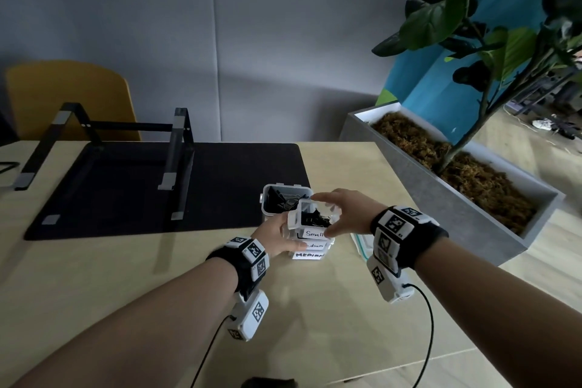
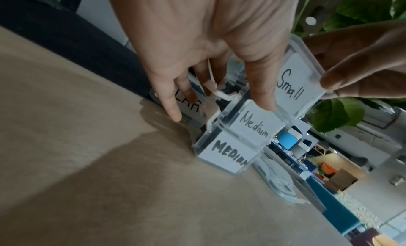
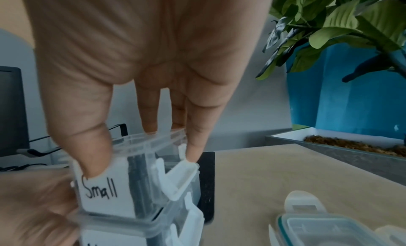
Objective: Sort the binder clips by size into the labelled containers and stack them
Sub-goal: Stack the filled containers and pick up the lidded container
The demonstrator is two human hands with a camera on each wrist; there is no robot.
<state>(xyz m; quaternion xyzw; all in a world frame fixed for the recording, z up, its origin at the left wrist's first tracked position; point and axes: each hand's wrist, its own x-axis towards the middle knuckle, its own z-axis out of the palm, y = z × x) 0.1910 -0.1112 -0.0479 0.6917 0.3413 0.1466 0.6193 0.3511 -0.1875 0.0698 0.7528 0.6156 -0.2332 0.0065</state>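
Three clear plastic containers are stacked on the wooden table [image 1: 315, 309]. The lowest is labelled "MEDIUM" [image 1: 310, 255] [image 2: 228, 154], and a second "Medium" container [image 1: 315, 245] [image 2: 255, 126] sits on it. Uppermost is the lidless "Small" container [image 1: 315, 224] [image 2: 292, 86] [image 3: 105, 192], holding black binder clips and sitting slightly askew. My right hand [image 1: 340, 214] [image 3: 142, 145] pinches it, thumb on the label and fingers on the far rim. My left hand [image 1: 277, 235] [image 2: 219, 86] grips the medium containers from the left, thumb at the front. Behind stands the open large container [image 1: 285, 198] [image 2: 189, 103] with black clips.
Loose container lids [image 1: 359, 244] [image 3: 325, 232] lie just right of the stack. A black desk mat [image 1: 220, 186] with a laptop stand [image 1: 176, 151] covers the table's far left. A grey planter [image 1: 456, 198] with a leafy plant borders the table's right side. A yellow chair [image 1: 69, 98] stands behind.
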